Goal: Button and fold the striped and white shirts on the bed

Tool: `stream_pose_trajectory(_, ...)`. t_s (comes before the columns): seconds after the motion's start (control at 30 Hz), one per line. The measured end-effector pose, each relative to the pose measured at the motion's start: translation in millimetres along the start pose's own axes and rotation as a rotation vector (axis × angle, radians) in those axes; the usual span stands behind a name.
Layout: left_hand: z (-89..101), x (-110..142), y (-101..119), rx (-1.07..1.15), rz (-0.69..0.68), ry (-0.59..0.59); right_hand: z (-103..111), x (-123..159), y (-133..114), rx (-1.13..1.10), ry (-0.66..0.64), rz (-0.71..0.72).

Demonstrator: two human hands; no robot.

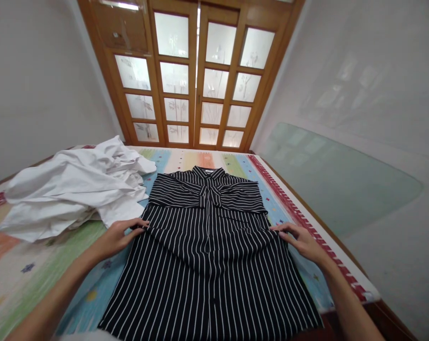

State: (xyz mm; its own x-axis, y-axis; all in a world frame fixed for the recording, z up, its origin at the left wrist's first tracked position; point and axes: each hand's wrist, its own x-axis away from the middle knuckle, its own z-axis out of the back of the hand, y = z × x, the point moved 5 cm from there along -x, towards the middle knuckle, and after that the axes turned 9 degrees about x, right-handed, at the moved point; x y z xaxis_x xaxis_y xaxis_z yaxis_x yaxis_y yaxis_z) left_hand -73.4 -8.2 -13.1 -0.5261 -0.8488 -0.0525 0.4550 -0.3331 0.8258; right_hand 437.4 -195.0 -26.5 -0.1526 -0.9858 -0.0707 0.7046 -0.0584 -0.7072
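A black shirt with white stripes [207, 265] lies front up in front of me, its collar at the far end and both sleeves folded in across the chest. My left hand [124, 235] pinches the shirt's left edge about halfway down. At the same height on the opposite edge, my right hand [299, 239] pinches the cloth between thumb and fingers. Between the two hands the fabric is slightly raised and sags in a curved fold. The lower part of the shirt spreads toward me, with its hem near the bottom of the view.
A heap of white cloth [75, 184] lies to the left of the shirt. Under everything is a colourful patterned sheet [75, 251] on a bed-like surface. Wooden doors with glass panes [195, 76] stand beyond the far edge. Walls flank both sides.
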Motion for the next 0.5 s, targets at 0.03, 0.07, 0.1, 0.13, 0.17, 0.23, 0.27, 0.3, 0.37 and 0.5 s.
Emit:
stream_pose_trajectory(0.03, 2.2, -4, 2, 0.005, 0.007, 0.023, 1, -4, 0, -0.006, 0.026, -0.009)
stream_pose_trajectory(0.07, 4.4, -8, 4, 0.013, 0.007, 0.046, 1, -8, -1, -0.014, 0.048, -0.018)
stream_pose_trajectory(0.1, 6.6, -14, 6, 0.026, 0.004, 0.067, 1, -14, -1, -0.024, 0.07, -0.026)
stream_pose_trajectory(0.13, 8.6, -20, 7, 0.042, -0.001, 0.088, 2, -20, 0, -0.036, 0.09, -0.033)
stream_pose_trajectory(0.17, 10.4, -27, 7, 0.057, -0.003, 0.109, 2, -28, 1, -0.045, 0.114, -0.039)
stream_pose_trajectory(0.23, 13.9, -44, 4, 0.077, 0.004, 0.175, 4, -46, 3, -0.056, 0.188, -0.047)
stream_pose_trajectory(0.27, 15.7, -54, 1, 0.08, 0.014, 0.223, 5, -57, 4, -0.055, 0.232, -0.046)
stream_pose_trajectory(0.3, 17.0, -64, -2, 0.075, 0.027, 0.274, 6, -67, 6, -0.047, 0.275, -0.045)
stream_pose_trajectory(0.37, 17.7, -83, -9, 0.034, 0.07, 0.361, 5, -88, 11, -0.012, 0.332, -0.069)
stream_pose_trajectory(0.5, 12.5, -108, -27, -0.033, 0.192, 0.404, -4, -111, 29, -0.017, 0.34, -0.266)
